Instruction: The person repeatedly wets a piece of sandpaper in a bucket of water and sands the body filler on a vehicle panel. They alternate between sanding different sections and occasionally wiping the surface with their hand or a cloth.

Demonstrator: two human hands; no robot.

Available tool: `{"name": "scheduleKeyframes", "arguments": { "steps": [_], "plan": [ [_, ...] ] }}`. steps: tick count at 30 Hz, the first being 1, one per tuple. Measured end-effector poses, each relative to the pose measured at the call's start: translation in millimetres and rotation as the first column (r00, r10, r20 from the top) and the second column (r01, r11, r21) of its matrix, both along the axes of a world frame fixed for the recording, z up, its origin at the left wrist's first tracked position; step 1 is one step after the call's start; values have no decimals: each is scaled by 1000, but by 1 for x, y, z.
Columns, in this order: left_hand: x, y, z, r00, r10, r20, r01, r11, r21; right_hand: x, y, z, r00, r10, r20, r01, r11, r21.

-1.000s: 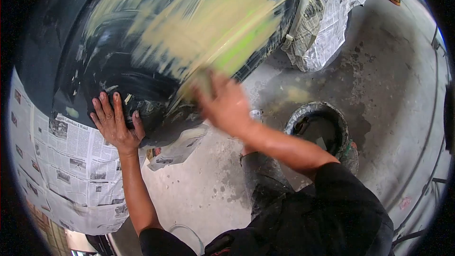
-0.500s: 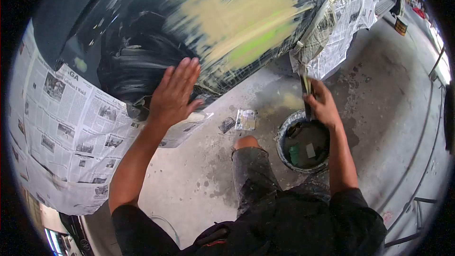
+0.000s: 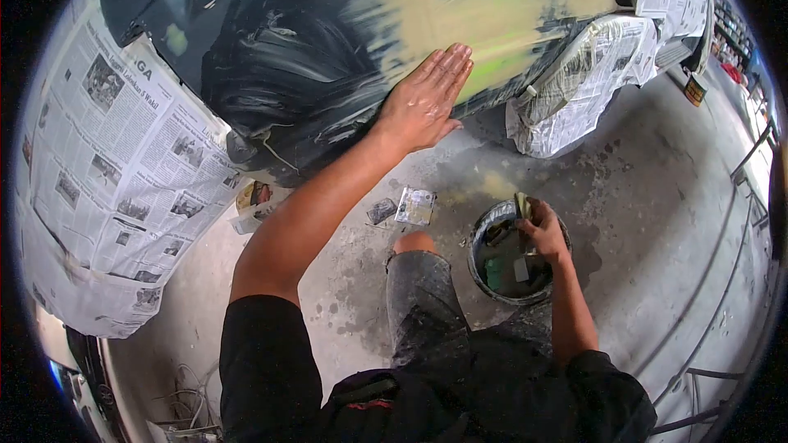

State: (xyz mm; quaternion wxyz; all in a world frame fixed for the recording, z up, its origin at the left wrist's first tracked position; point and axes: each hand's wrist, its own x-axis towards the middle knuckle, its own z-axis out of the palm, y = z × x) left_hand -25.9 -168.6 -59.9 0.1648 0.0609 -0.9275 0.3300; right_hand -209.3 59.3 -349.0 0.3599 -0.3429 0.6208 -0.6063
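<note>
A dark car panel with smeared beige filler and a lime-green patch fills the upper view. My left hand, wet and with fingers stretched out, lies flat against the filler near the panel's lower edge. Over a round bucket of dark water, my right hand grips what looks like a flat sanding block, dark with a yellowish edge. Its lower part is hard to make out. A green piece and a small grey rectangular piece show in the bucket.
Newspaper masking covers the bodywork at left, and more newspaper wraps the part at right. A small square packet and a dark scrap lie on the concrete floor. A tin stands far right.
My left hand has slid right and up across the panel, from the dark area onto the filler. My right hand has lowered toward the bucket, still gripping the block. The view has shifted.
</note>
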Motion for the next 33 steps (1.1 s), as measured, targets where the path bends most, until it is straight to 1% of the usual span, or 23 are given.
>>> {"name": "scheduleKeyframes", "arguments": {
  "steps": [2,4,5,6,7,8,9,11,12,13,15,16,18,19,20,22,24,26,27,29,30,31,33],
  "plan": [
    [15,0,2,1000,-4,16,4,1000,-4,7,3,6,999,27,35,-30,997,74],
    [38,-3,-3,1000,30,10,-30,1000,4,7,2,9,998,56,18,-56,998,40],
    [51,-4,-5,998,65,9,-65,998,14,6,-1,15,999,40,-30,-41,999,-18],
    [65,-3,-6,997,73,9,-73,997,17,7,-3,23,997,25,-76,-30,997,-77],
    [80,-2,-8,993,115,11,-115,993,5,9,-7,45,997,34,-74,-39,997,-73],
    [93,-1,-8,988,156,12,-156,988,-6,12,-14,81,971,29,-238,-63,989,-137],
    [103,0,-9,981,193,27,-193,981,10,12,-23,113,919,12,-395,-98,976,-197],
    [120,2,-12,976,216,6,-216,976,31,8,-49,157,753,-63,-655,-171,942,-288],
    [127,3,-13,972,233,-14,-232,972,47,12,-58,190,633,-86,-769,-237,924,-299],
    [135,2,-14,970,243,-19,-242,969,49,18,-68,221,496,-119,-860,-305,903,-301],
    [150,1,-19,958,280,-59,-280,960,8,21,-94,258,236,-129,-963,-427,876,-222],
    [160,1,-20,956,287,-63,-287,958,11,21,-105,269,233,-125,-965,-435,874,-218],
    [180,-2,-22,937,337,-91,-342,939,-43,17,-128,286,-118,-184,-976,-527,844,-96],
    [190,-5,-23,934,344,-94,-349,936,-40,10,-140,288,-207,-198,-958,-527,848,-62],
    [201,-9,-25,934,341,-109,-347,937,-48,3,-145,290,-209,-197,-958,-532,845,-58],
    [207,-13,-29,931,342,-131,-351,935,-54,-9,-148,297,-383,-237,-893,-530,848,2],
    [208,-14,-32,932,320,-169,-323,946,10,-8,-153,295,-405,-266,-875,-554,832,3],
    [207,-14,-35,931,318,-180,-319,948,26,9,-161,289,-376,-349,-859,-614,787,-51],
    [205,-14,-35,932,308,-191,-307,951,37,30,-167,288,-422,-334,-842,-615,788,-4],
    [206,-13,-34,935,310,-174,-308,951,39,74,-171,290,-437,-351,-828,-608,793,-15],
    [208,-13,-32,935,315,-162,-313,949,37,83,-173,291,-454,-373,-809,-605,796,-28],
    [208,-14,-31,936,314,-158,-312,949,39,74,-177,288,-414,-402,-817,-645,763,-48],
    [213,-18,-35,946,278,-168,-287,958,-26,13,-162,291,-409,-257,-876,-570,821,25]
  ]
}}
